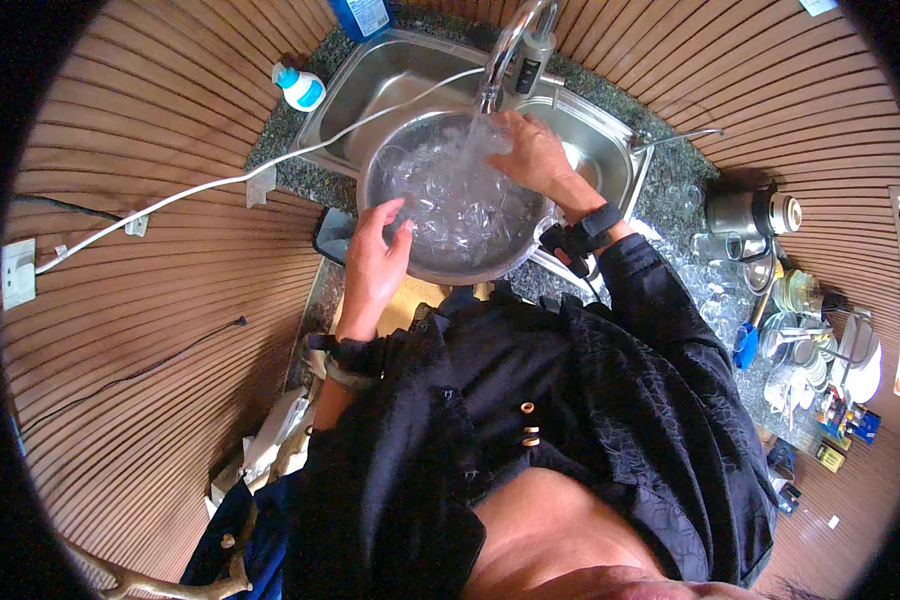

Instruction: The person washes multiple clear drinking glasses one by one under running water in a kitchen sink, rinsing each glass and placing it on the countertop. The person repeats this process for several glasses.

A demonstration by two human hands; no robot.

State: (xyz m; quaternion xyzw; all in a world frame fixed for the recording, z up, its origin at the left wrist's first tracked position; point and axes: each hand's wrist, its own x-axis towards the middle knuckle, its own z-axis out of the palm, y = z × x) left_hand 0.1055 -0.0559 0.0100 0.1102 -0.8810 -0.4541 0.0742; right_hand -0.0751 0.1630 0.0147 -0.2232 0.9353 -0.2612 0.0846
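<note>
A round metal basin (450,279) rests over the front of a double-bowl sink, with several clear, glass-like vessels (457,202) heaped in it. Water runs onto them from a chrome faucet (489,94). At the basin's left rim is my left hand (379,255), its thumb and fingers apart and nothing between them. My right hand (536,154) is over the back right of the basin, beside the stream. Its fingertips blur into the water and clear vessels, so whether it holds one is not plain. Both wrists wear dark straps.
A white cable (270,161) runs from a wall socket (19,274) across the sink (330,112) to the faucet. A pump bottle (300,88) and a blue bottle (364,16) stand behind left. Clear glasses (720,292), a thermos (750,212) and racked dishes (810,360) line the right counter.
</note>
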